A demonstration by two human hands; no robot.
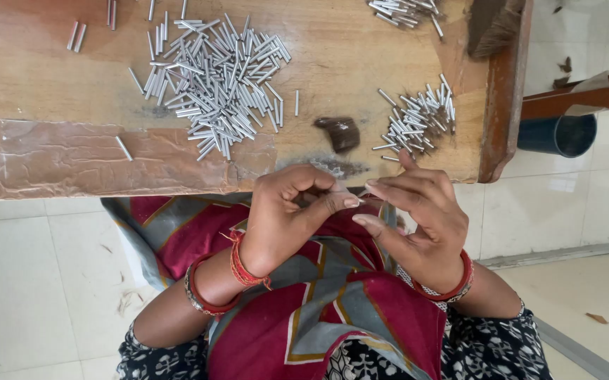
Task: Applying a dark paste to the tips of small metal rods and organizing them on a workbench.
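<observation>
Head view looks down on two hands meeting just below the near edge of a wooden table (51, 91), over a lap covered in red and grey cloth (318, 309). The left hand (287, 211) is curled narrow, thumb and forefinger pressed together near the tip of the right hand's fingers; it seems to pinch something small there, probably one of the little metal pins, but the piece itself is too small to make out. The right hand (420, 211) is half open, fingers stretched toward the left hand, palm turned inward, holding nothing that can be seen. Both wrists carry red bangles and are bent so that the fingertips meet close to the body, likely for fine work. On the table a big heap of pins (213, 77) lies toward the middle, a smaller heap (417, 119) sits near the right edge within the right hand's reach, and a dark brown lump (340, 132) lies between them.
</observation>
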